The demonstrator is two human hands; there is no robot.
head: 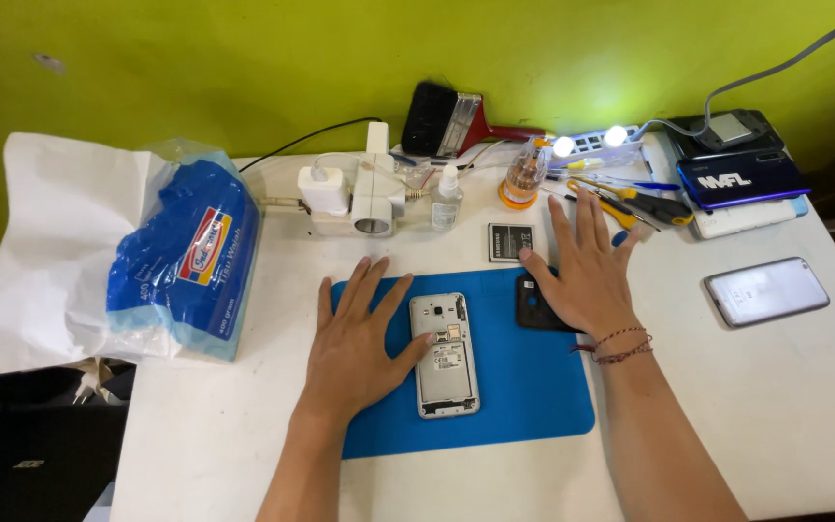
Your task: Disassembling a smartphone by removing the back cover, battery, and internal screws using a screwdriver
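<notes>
Both hands lie flat, fingers spread: left hand (350,348) touching the opened phone (445,355) on the blue mat (533,396), right hand (587,275) covering the back cover (532,311). A careless sweep could knock the loose battery (511,242) away.

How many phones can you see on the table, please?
4: an opened phone on the blue mat beside the left hand; a silver one at right; two stacked at the far right corner, dark blue and black. More may be hidden underneath.

Wall: painted yellow-green (244,58), lit unevenly.
Table: white top (785,387), set against the wall.
Light: two small bright lamps (589,141) seen at the table's back edge.
</notes>
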